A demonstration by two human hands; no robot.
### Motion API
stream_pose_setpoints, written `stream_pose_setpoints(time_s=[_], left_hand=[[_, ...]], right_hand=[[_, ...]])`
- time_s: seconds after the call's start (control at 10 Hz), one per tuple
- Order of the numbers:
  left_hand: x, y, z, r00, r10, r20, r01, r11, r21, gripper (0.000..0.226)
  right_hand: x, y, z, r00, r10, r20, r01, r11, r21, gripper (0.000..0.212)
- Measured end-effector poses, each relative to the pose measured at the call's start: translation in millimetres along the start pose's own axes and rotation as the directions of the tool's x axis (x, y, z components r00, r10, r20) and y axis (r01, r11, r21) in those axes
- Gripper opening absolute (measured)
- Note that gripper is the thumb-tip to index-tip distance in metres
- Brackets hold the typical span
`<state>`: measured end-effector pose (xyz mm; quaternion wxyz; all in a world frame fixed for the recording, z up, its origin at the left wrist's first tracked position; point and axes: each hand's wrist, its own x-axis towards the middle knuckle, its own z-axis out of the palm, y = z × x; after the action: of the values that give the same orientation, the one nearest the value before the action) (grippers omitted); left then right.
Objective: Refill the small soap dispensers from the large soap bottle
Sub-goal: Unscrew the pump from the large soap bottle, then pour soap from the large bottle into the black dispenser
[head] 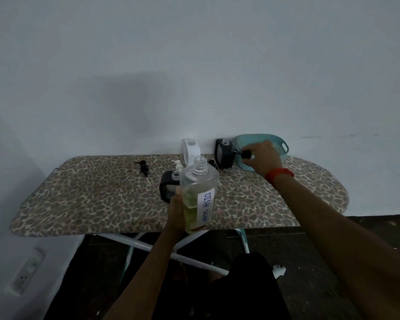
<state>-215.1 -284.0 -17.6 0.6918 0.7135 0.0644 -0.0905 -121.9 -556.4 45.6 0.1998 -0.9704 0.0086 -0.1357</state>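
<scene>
Uncapping stage: our left hand (pixel 176 212) grips the open bottle (pixel 200 181), right hand (pixel 262 161) pinches a pump (pixel 246 154); next we probably pour carefully.

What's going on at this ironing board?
A person's left hand grips the big uncapped dish soap bottle, partly full of yellowish liquid. The right hand reaches far across the ironing board, pinching a small black cap beside the back black dispenser and a teal basket. The white dispenser and the near black dispenser also stand open; a black pump and a white pump lie loose on the board.
</scene>
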Motion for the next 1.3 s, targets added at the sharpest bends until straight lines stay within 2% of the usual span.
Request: stream_pose_setpoints(time_s=[0.1, 0.2, 0.3, 0.4, 0.5, 0.6, 0.7, 0.8, 0.9, 1.0, 1.1, 1.2, 1.3], left_hand=[[6.9, -8.2, 4.2, 0.999, 0.041, 0.017, -0.037, 0.977, -0.209, 0.040], [13.8, -11.4, 4.6, 0.995, 0.054, 0.081, -0.022, 0.935, -0.355, 0.061], [12.9, -4.2, 8.8, 0.997, -0.011, 0.073, 0.033, 0.953, -0.300, 0.084], [11.2, -3.6, 12.5, 0.995, -0.080, 0.063, 0.096, 0.946, -0.308, 0.096], [9.0, -6.3, 14.0, 0.996, -0.083, 0.031, 0.087, 0.984, -0.156, 0.045], [14.1, -8.4, 10.5, 0.981, -0.017, 0.193, 0.072, 0.957, -0.280, 0.075], [17.3, -2.5, 14.7, 0.920, 0.102, 0.379, 0.131, 0.831, -0.541, 0.102], [16.9, 4.1, 16.0, 0.888, 0.212, 0.408, 0.087, 0.794, -0.602, 0.093], [13.5, 14.3, 17.2, 0.869, 0.239, 0.433, 0.100, 0.773, -0.626, 0.081], [12.5, 22.7, 17.3, 0.862, 0.273, 0.427, 0.078, 0.760, -0.645, 0.078], [9.9, 28.9, 18.0, 0.888, 0.226, 0.401, 0.051, 0.819, -0.572, 0.083], [11.5, 29.8, 20.1, 0.920, 0.284, 0.269, -0.125, 0.864, -0.487, 0.073], [11.5, 12.8, 16.3, 0.868, 0.475, -0.147, -0.487, 0.872, -0.055, 0.065]], right_hand=[[-9.2, 37.3, 26.8, 0.996, 0.036, 0.076, -0.029, 0.995, -0.096, 0.025], [-17.7, 58.9, 47.5, 0.989, 0.096, 0.114, -0.081, 0.988, -0.129, 0.033], [-20.3, 64.4, 64.4, 0.984, 0.086, 0.158, -0.054, 0.979, -0.195, 0.037], [-23.8, 67.8, 75.1, 0.977, 0.088, 0.192, -0.036, 0.965, -0.259, 0.039], [-28.7, 57.1, 74.9, 0.980, 0.086, 0.181, -0.041, 0.971, -0.237, 0.045], [-28.6, 16.7, 52.8, 0.998, 0.025, 0.054, -0.040, 0.956, 0.289, 0.048], [-34.0, -34.5, 14.2, 0.947, -0.243, 0.212, 0.030, 0.722, 0.692, 0.053], [-48.8, -68.3, -10.6, 0.786, -0.531, 0.316, 0.013, 0.526, 0.851, 0.060], [-62.1, -89.2, -16.3, 0.731, -0.603, 0.319, -0.084, 0.385, 0.919, 0.059], [-71.2, -103.3, -10.2, 0.791, -0.559, 0.249, -0.092, 0.293, 0.952, 0.057], [-78.7, -109.0, 2.2, 0.881, -0.460, 0.112, -0.034, 0.175, 0.984, 0.043], [-82.6, -108.1, 9.5, 0.946, -0.321, 0.050, -0.021, 0.092, 0.996, 0.048], [-83.1, -103.1, 12.9, 0.964, -0.265, 0.032, 0.001, 0.124, 0.992, 0.056]])
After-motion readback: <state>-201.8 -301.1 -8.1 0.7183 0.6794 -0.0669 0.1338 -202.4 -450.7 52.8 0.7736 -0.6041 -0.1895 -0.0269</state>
